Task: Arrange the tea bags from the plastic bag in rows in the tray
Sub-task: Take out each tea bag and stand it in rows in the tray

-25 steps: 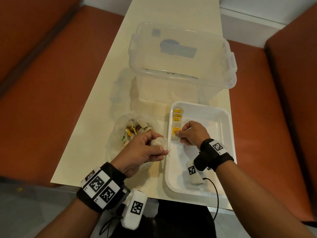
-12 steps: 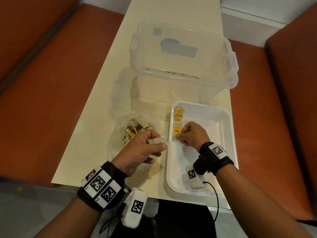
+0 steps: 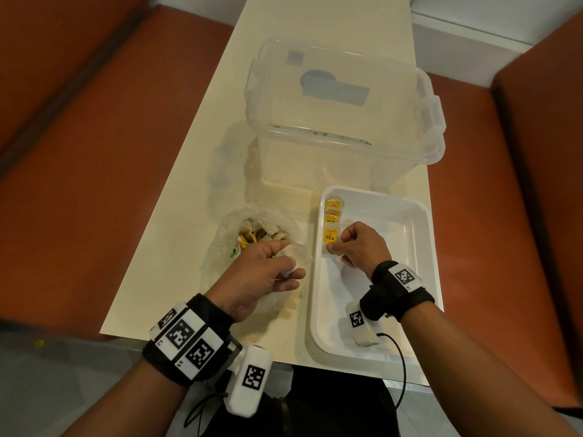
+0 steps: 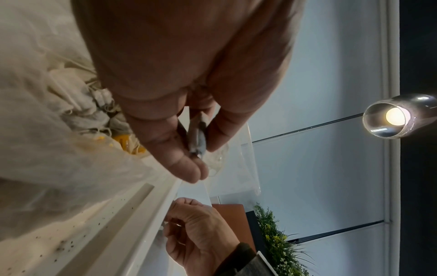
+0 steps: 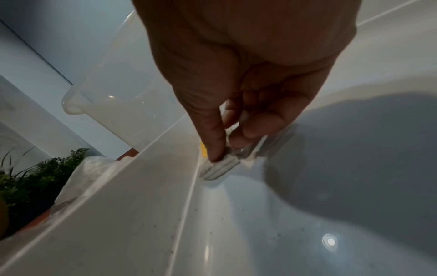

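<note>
A white tray (image 3: 419,279) lies at the table's near right. Along its left wall stands a row of tea bags with yellow tags (image 3: 332,216). My right hand (image 3: 339,246) pinches the nearest tea bag (image 3: 330,237), tagged TEA, down on the tray floor; in the right wrist view thumb and fingers (image 5: 215,145) clamp the bag (image 5: 220,168) beside the wall. Left of the tray sits the clear plastic bag (image 3: 233,234) with several tea bags. My left hand (image 3: 291,269) holds a pale tea bag (image 3: 296,257) over it, pinched between thumb and fingers (image 4: 179,164) in the left wrist view.
A large clear plastic storage box (image 3: 340,121) stands behind the tray on the cream table (image 3: 195,216). Orange bench seats (image 3: 79,168) flank the narrow table on both sides. The table's near edge runs just under my wrists.
My right hand has slid slightly toward me along the tray's left wall, baring the TEA tag. My left hand, with its tea bag, has shifted slightly toward me.
</note>
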